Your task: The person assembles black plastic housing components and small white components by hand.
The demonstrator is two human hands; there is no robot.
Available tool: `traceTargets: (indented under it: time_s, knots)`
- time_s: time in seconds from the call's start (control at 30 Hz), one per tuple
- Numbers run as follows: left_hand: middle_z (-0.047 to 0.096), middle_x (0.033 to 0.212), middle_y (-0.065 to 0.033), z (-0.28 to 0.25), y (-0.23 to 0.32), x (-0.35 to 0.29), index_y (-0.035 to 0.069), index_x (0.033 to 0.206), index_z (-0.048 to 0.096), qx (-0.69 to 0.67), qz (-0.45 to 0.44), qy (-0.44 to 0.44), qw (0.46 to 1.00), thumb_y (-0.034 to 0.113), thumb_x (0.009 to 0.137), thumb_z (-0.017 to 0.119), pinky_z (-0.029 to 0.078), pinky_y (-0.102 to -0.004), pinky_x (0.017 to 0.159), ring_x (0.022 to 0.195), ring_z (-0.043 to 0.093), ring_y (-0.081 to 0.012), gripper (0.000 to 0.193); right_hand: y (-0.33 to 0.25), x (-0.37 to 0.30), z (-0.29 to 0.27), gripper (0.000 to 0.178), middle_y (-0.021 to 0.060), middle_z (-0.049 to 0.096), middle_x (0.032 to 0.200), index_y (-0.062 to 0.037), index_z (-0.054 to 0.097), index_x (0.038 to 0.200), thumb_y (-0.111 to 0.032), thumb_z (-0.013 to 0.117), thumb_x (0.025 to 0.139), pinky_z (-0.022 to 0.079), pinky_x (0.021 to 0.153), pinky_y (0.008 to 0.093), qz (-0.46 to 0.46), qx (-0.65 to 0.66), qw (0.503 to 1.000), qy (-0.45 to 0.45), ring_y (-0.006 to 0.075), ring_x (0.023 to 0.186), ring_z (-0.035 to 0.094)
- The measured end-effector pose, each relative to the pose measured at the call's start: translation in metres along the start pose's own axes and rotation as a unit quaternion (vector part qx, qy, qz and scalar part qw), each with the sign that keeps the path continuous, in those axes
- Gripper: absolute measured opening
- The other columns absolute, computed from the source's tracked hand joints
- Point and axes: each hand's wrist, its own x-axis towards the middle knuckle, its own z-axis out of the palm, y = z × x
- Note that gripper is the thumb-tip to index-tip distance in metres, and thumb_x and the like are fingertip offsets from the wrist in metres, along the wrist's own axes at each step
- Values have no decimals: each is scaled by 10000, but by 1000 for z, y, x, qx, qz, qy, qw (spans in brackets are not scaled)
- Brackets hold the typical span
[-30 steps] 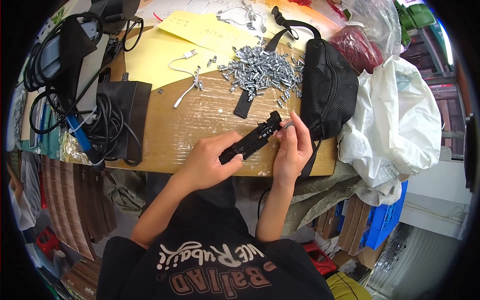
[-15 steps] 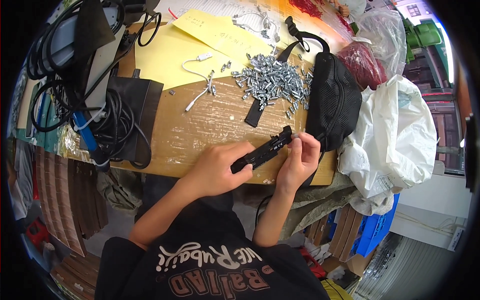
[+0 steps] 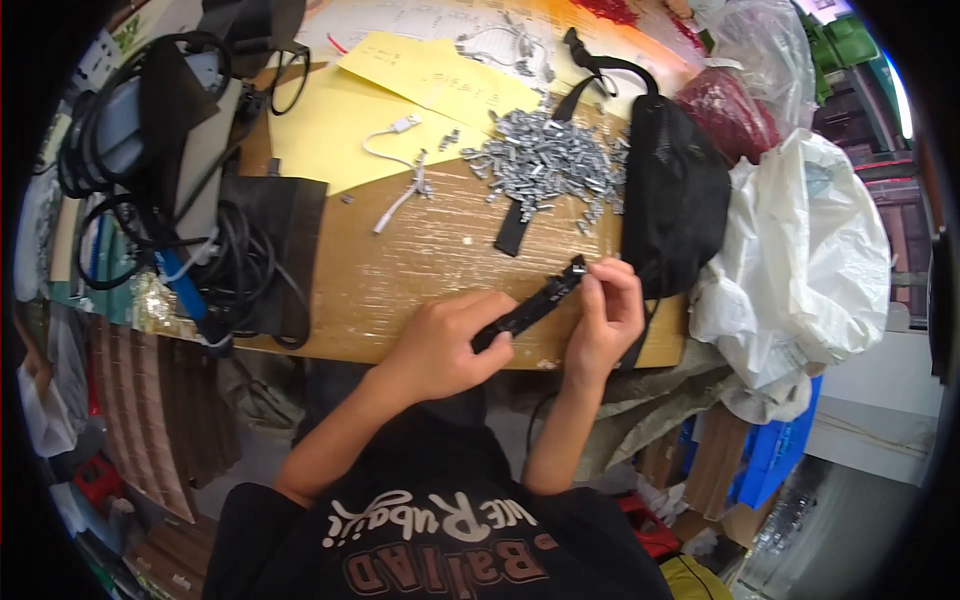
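At the near edge of a cluttered wooden worktop [image 3: 420, 270], a person holds a slim black strip [image 3: 528, 310] slantwise between both hands. Left hand [image 3: 450, 345] is curled around the strip's lower end, thumb pressed on top; right hand [image 3: 605, 315] pinches the upper end, fingertips gathered at what looks like a small metal piece (too small to make out for certain). The strip hangs just above the worktop's front edge, near a black pouch bag [image 3: 675, 200] lying to the right.

Behind the hands sits a loose heap of small silvery metal clips [image 3: 550, 165], with a white cable [image 3: 400, 170] and sheets of yellow paper [image 3: 390, 110] beyond; a tangle of black cords [image 3: 190, 240] fills the left side, and a white plastic bag [image 3: 810, 260] bulges off the right.

Judging from the grip, the risk lies at the edge: the work is held over open air, so a slip of the right fingertips could send the small piece to the floor among the clutter below. A sleeve or elbow brushing the heap could likewise scatter clips across the worktop.
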Motion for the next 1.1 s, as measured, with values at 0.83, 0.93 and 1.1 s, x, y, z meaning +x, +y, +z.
traceTargets:
  time_s: [0.83, 0.93, 1.1]
  knots:
    - [546, 712, -58, 5, 5, -2, 0, 977, 532, -19, -44, 22, 999, 9, 732, 610, 412, -220, 536, 608, 519, -113, 257, 0, 5, -16, 483, 84, 502, 851, -12, 352, 1162, 143, 526, 739, 434, 834, 310, 14, 218, 976, -4, 147, 844, 509]
    - [524, 827, -70, 8, 4, 0, 13, 1133, 373, -235, -108, 127, 958, -54, 785, 553, 437, -202, 497, 596, 519, -109, 397, 1, 4, -16, 482, 82, 503, 856, -8, 355, 1159, 141, 537, 738, 428, 804, 281, 14, 229, 973, -5, 143, 841, 508]
    - [523, 878, -99, 6, -3, 4, 4, 1167, 348, -274, -88, 204, 936, -42, 800, 517, 499, -234, 490, 630, 554, -126, 406, 3, 4, -13, 457, 83, 515, 864, -2, 372, 1135, 138, 550, 738, 432, 890, 346, 12, 217, 976, -33, 142, 831, 525]
